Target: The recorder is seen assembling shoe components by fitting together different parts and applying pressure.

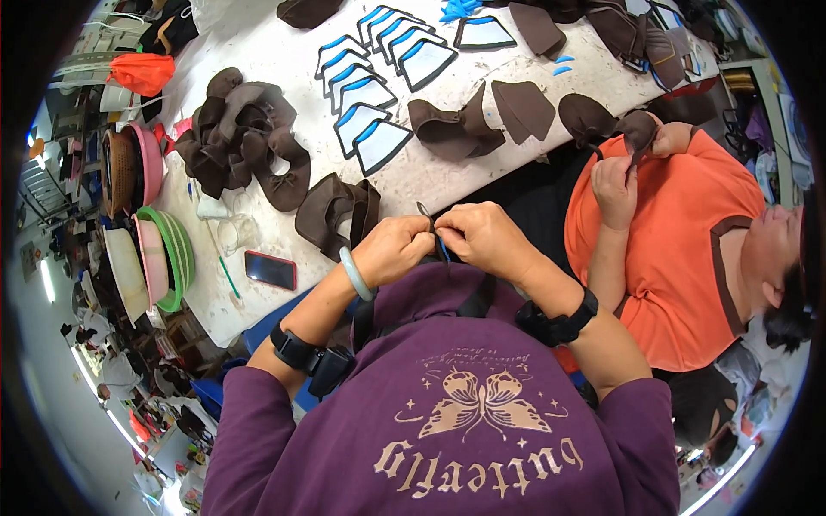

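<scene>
Close to my body, just off the table's near edge, my left hand (397,249) and my right hand (483,242) meet with fingers pinched. Between them is a narrow dark piece with a blue edge (443,248); its thin tip rises above my fingertips. Most of it is hidden by my fingers, so I cannot tell its exact kind. Just left of my left hand lies a brown sewn fabric piece (323,209) with an opening in it. Farther off, flat brown panels (525,110) lie beside another folded brown piece (456,125).
White panels with dark borders and blue strips (385,148) lie in overlapping rows on the white table (258,43). A brown fabric heap (237,129) and a phone (270,270) are at left, near stacked baskets (175,258). At right, a person in orange (671,249) handles brown fabric.
</scene>
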The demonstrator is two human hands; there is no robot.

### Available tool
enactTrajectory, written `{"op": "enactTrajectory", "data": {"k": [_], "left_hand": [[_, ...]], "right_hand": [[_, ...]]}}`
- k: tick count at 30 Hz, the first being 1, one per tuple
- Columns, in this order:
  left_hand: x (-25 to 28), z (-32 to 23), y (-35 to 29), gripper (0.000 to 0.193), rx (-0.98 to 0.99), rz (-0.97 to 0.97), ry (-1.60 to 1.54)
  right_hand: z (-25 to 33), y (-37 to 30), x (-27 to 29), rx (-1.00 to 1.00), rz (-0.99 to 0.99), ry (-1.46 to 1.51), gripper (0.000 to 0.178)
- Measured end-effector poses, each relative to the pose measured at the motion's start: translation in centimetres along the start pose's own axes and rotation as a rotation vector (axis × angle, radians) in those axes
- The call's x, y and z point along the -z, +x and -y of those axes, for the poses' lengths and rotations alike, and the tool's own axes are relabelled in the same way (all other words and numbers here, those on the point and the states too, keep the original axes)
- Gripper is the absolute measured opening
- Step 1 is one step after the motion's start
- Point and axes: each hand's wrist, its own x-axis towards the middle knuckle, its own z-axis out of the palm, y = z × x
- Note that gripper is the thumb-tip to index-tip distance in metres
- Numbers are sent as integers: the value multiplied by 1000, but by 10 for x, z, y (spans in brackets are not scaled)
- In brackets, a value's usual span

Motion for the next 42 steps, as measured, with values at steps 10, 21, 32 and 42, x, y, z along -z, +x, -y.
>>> {"op": "enactTrajectory", "data": {"k": [10,21,32,42], "left_hand": [[-14,2,-4,21,-89,-127,-32],[-4,3,-8,25,187,-138,-385],[10,-21,-11,22,61,-138,1],[-4,-7,2,19,-167,-290,253]], "right_hand": [[5,-7,-4,-146,-176,129,11],[3,-4,-7,220,-208,-176,7],[3,2,2,333,-2,-269,8],[6,-2,-8,-221,-192,228,14]]}}
